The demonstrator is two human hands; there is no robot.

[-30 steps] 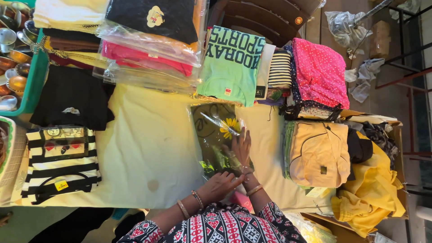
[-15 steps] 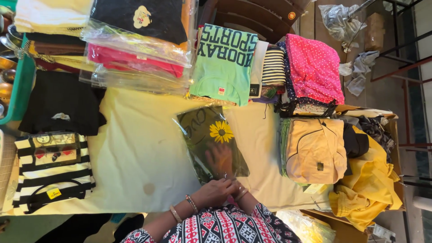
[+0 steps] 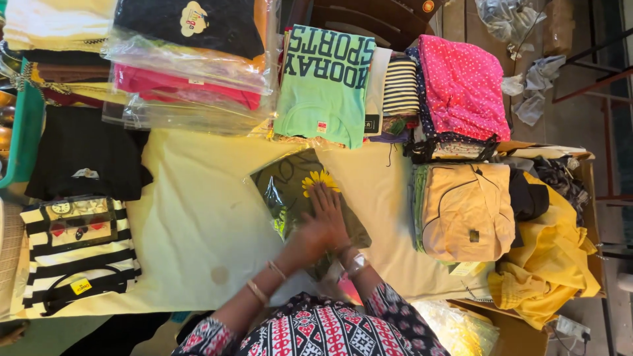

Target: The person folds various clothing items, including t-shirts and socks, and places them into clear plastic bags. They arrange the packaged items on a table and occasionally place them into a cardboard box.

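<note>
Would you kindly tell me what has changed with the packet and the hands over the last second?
The clear packet with the dark sunflower garment, lifted and crumpled a second ago, now lies flat on the pale yellow cloth. The right hand presses on it with fingers spread; the left hand rests at its near edge. The green printed shirt, striped shirt and tan garment stayed put.

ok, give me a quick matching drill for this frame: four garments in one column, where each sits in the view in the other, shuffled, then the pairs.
Things:
1. dark green packet with a sunflower print
2. mint green shirt
3. black-and-white striped top
4. pink dotted garment

Places:
A. top right of the spread
B. far left, lower part
C. centre, under both hands
D. top centre

Pairs: 1-C, 2-D, 3-B, 4-A

The left hand and right hand overlap on the packet, which lies on the pale yellow cloth.
</note>
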